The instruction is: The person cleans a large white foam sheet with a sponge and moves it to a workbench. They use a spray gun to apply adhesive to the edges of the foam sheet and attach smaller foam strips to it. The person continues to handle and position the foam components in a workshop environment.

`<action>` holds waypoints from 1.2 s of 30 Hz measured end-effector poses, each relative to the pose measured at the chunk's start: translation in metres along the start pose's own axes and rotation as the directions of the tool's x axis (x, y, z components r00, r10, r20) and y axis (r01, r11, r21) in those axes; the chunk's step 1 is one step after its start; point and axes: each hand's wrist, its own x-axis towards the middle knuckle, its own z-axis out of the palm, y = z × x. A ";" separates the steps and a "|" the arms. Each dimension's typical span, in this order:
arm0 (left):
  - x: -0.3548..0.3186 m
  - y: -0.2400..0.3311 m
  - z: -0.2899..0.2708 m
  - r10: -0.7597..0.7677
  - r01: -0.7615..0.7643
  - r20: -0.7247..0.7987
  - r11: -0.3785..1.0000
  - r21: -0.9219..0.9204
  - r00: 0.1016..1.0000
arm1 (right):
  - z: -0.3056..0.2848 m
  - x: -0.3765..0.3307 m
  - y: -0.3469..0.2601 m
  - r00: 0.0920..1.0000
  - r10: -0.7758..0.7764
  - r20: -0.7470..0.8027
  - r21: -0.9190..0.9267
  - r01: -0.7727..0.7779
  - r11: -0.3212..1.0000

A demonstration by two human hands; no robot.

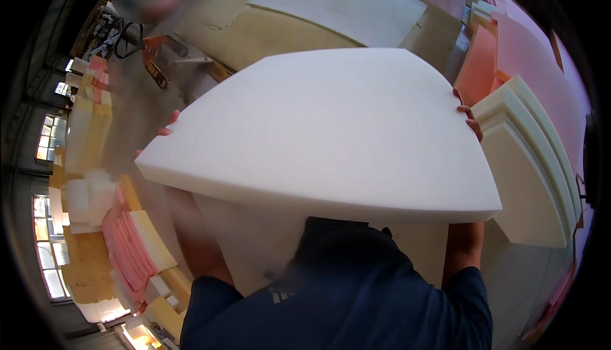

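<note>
The left hand [169,123] and the right hand [471,119] are well apart, clamped on opposite side edges of a large, flat, tapering white foam slab [324,133], which spans between them, just beyond the person's dark blue short-sleeved fabric shirt [356,292]

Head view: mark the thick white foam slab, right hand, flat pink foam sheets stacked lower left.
Thick white foam slab [324,133]: head view, middle of its broad face.
Right hand [471,122]: head view, visible fingers at slab's edge.
Flat pink foam sheets [130,247]: head view, middle of stack.
</note>
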 end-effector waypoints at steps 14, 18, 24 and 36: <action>0.194 0.024 -0.051 0.190 0.048 -0.208 0.618 0.785 0.960 | -0.109 0.245 -0.204 0.837 0.545 -0.049 -0.305 -0.532 0.790; 0.151 -0.147 -0.144 0.301 0.336 -0.291 -0.111 0.935 0.908 | -0.133 0.211 -0.036 0.866 0.493 -0.090 -0.356 -0.490 0.796; 0.344 -0.152 -0.012 0.242 0.497 -0.646 0.467 0.731 0.724 | -0.190 0.295 0.062 0.851 0.523 0.049 0.083 -0.526 0.847; 0.588 -0.121 0.260 -0.265 0.203 0.039 0.817 0.539 0.964 | -0.358 0.550 0.150 0.804 0.446 -0.393 0.133 -0.430 0.893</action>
